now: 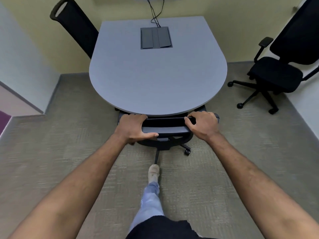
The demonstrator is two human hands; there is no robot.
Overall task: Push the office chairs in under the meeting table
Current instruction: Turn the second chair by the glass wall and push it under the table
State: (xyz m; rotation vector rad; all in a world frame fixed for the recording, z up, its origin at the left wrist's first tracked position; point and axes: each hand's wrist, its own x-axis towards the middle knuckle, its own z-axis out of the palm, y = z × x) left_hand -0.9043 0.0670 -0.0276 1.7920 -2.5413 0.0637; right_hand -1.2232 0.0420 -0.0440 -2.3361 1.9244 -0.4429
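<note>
A grey bench [155, 75] with a rounded near end is standing in a small room with pale yellow-green walls and a grey-beige carpet [69, 152]. A covered cable box [156, 37] is sitting in the bench top, and black cables [155, 12] are running from it up the far wall.

Three black office chairs are showing. The near chair [165, 130] is sitting against the rounded end of the bench, its seat hidden under the top and only its backrest and wheeled base sticking out. The left chair [74, 26] is standing at the bench's far left side, its backrest just beside the edge. The right chair [276, 73] is standing well apart from the bench, out on the carpet near the right wall.

The left hand [133, 126] and the right hand [203, 125] are each grasping the top of the near chair's backrest, fingers [136, 116] curled over it. One foot [153, 173] is resting by the chair's base.
</note>
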